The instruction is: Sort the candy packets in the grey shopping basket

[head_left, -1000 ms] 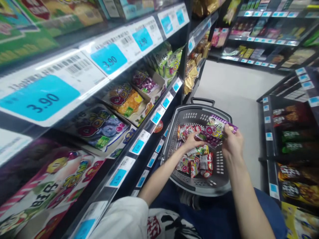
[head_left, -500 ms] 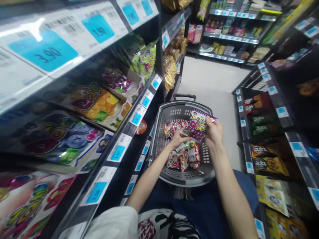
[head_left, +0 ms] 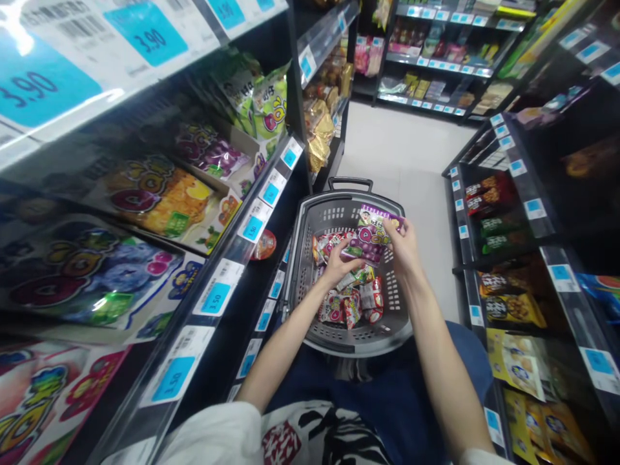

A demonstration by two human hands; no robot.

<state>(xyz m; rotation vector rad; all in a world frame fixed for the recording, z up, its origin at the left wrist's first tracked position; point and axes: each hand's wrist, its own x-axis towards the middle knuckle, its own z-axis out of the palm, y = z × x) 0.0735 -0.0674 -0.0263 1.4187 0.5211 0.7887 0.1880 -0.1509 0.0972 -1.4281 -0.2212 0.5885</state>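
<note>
Purple grape candy packet (head_left: 369, 248) — likely light, soft, slick, best held by its edges. Right hand (head_left: 405, 247) pinches its right side; left hand (head_left: 340, 265), part-curled, grips its lower-left corner.

The basket (head_left: 356, 349) is showing matt, perforated plastic. Over it, a purple packet (head_left: 370, 248) is gleaming in glossy film. Left of the basket, paper-looking price labels (head_left: 217, 288) are shining under clear plastic; beyond it, gold wrappers (head_left: 320, 139) are glinting like foil and the floor (head_left: 394, 139) is looking smooth. Nearer than the basket, trousers (head_left: 407, 387) are showing matt cloth.
</note>
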